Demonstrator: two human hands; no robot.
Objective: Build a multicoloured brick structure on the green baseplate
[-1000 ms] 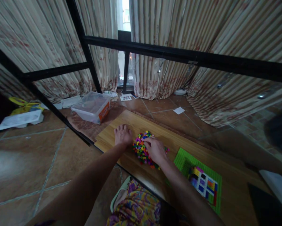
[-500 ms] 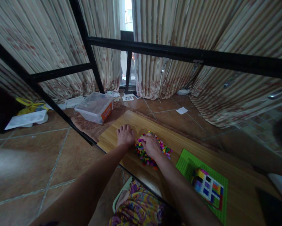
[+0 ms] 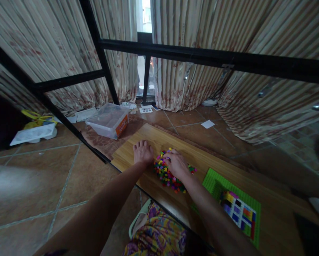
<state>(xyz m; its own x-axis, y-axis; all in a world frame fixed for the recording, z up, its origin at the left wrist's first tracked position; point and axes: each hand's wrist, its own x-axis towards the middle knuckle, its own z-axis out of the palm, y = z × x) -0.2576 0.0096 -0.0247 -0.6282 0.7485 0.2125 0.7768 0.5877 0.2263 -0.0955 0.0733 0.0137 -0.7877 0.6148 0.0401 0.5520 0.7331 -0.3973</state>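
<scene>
My left hand point(image 3: 143, 152) lies flat on the wooden table point(image 3: 145, 133), fingers stretched out, just left of a pile of small coloured toy bricks point(image 3: 166, 174). Over the upper right part of that pile is my right hand point(image 3: 177, 164), its fingers curled and drawn together at the tips. A purplish spot shows by those fingertips, but whether it is a held brick I cannot make out. To the right lies a green baseplate point(image 3: 212, 181) bearing a built block of multicoloured bricks point(image 3: 238, 211), white among them. My right forearm covers part of the baseplate's near side.
A clear plastic box point(image 3: 106, 119) with an orange label stands on the floor beyond the table's left end. Black metal bars point(image 3: 180, 53) cross ahead, before striped curtains point(image 3: 175, 81). A white tray point(image 3: 35, 134) and paper sheets point(image 3: 207, 124) lie on the tiles.
My right hand has shifted slightly right over the pile, and more bricks show in front of it. My left hand stays flat on the table. The view has moved a little.
</scene>
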